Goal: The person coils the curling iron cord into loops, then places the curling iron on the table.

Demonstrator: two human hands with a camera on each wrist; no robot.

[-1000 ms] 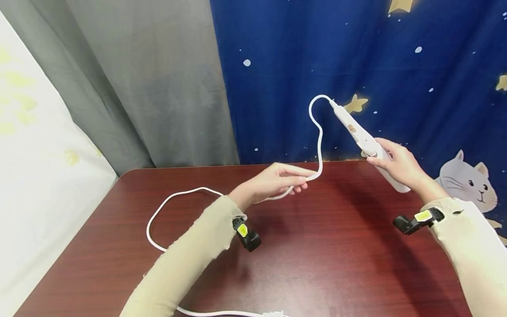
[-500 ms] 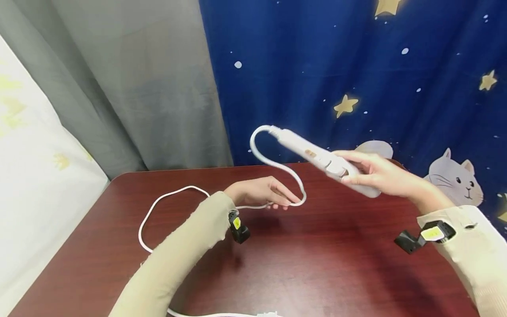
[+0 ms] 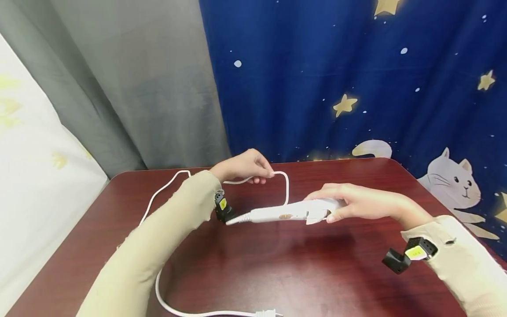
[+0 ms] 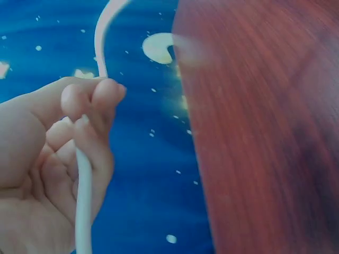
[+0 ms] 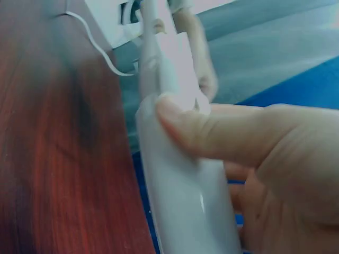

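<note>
In the head view a white corded hair styling iron (image 3: 273, 214) hangs above the table, nearly level, its cord end pointing left. My right hand (image 3: 352, 200) grips its right part, hiding much of that end. The right wrist view has the thumb (image 5: 185, 124) pressed along the iron's smooth white casing (image 5: 185, 201). Farther back, my left hand (image 3: 247, 165) pinches the white cord (image 3: 287, 189) between thumb and fingers. In the left wrist view the cord (image 4: 83, 211) runs through the curled fingers (image 4: 95, 137).
A dark red wooden table (image 3: 237, 264) lies below both hands. The cord's plug (image 3: 267, 313) rests near its front edge. Behind stand a grey curtain (image 3: 166, 88) and a blue star-patterned curtain (image 3: 285, 79), with a white cloth (image 3: 35, 176) at left.
The iron has come down and left, turning from steeply tilted to nearly level, still in my right hand. My left hand has moved left and, lately, farther back with the cord.
</note>
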